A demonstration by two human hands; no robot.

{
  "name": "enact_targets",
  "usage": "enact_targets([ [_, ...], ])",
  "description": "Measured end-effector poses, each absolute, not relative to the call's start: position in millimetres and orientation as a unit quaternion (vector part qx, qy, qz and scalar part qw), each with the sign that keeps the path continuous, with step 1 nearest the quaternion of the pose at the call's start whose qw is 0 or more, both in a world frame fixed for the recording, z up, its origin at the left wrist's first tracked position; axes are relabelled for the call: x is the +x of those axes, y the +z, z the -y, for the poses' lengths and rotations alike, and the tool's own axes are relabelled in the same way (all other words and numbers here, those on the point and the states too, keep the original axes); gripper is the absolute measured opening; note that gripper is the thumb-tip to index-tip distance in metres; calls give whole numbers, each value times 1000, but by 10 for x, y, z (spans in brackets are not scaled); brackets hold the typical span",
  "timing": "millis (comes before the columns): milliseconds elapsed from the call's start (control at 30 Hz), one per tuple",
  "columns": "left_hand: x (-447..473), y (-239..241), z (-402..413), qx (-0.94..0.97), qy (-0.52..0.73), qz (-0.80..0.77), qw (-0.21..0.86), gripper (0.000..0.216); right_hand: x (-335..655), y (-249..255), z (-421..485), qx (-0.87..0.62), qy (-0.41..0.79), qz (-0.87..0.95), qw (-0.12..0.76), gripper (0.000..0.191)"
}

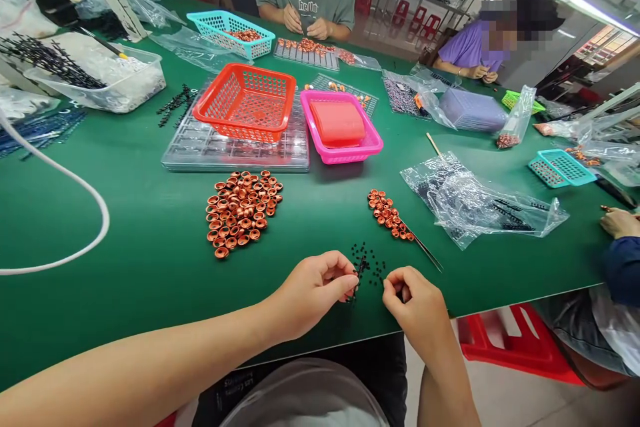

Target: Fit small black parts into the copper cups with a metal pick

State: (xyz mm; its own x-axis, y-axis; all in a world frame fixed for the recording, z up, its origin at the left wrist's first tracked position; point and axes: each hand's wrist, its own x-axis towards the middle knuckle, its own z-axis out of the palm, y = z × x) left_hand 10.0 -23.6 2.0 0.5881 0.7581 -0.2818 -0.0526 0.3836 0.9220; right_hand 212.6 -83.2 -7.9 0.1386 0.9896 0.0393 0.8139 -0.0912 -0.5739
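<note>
My left hand pinches a thin black plastic strip between thumb and fingers, close to the table's front edge. To its right, the thumb and forefinger of my right hand are pressed together; whatever may be between them is too small to make out. Tiny black pieces lie scattered on the green table just beyond and between both hands. Farther off, a small heap of copper-coloured cup-shaped rings touches a pair of metal tweezers. A larger pile of the same rings lies to the left.
Behind the piles stand a red basket on clear compartment trays and a pink basket. Plastic bags with black strips lie at right. A white cable loops in from the left. Co-workers sit across and at right.
</note>
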Motion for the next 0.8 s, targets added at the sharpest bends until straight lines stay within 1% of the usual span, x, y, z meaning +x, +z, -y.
enact_targets([
  [100,95,10,236,483,272,-362,750,19,2140,-43,851,-729,186,605,261,12],
  [200,92,-4,238,476,275,-349,759,18,2095,-11,890,-727,207,580,304,14],
  [333,94,-16,255,464,277,-318,779,17,1953,6,927,-667,322,564,365,11],
  [400,96,-17,266,462,276,-308,784,16,1881,6,926,-641,367,562,373,11],
  [500,98,-18,272,464,277,-302,786,16,1804,3,909,-619,401,559,378,11],
  [567,98,-15,269,466,278,-302,784,16,1774,0,897,-614,400,562,384,10],
  [667,100,3,267,466,277,-311,780,17,1744,-7,889,-618,361,579,391,10],
  [733,104,26,273,470,275,-327,772,17,1717,-18,889,-620,312,605,390,11],
  [800,110,50,283,480,275,-354,754,16,1672,-36,892,-618,234,642,389,12],
])
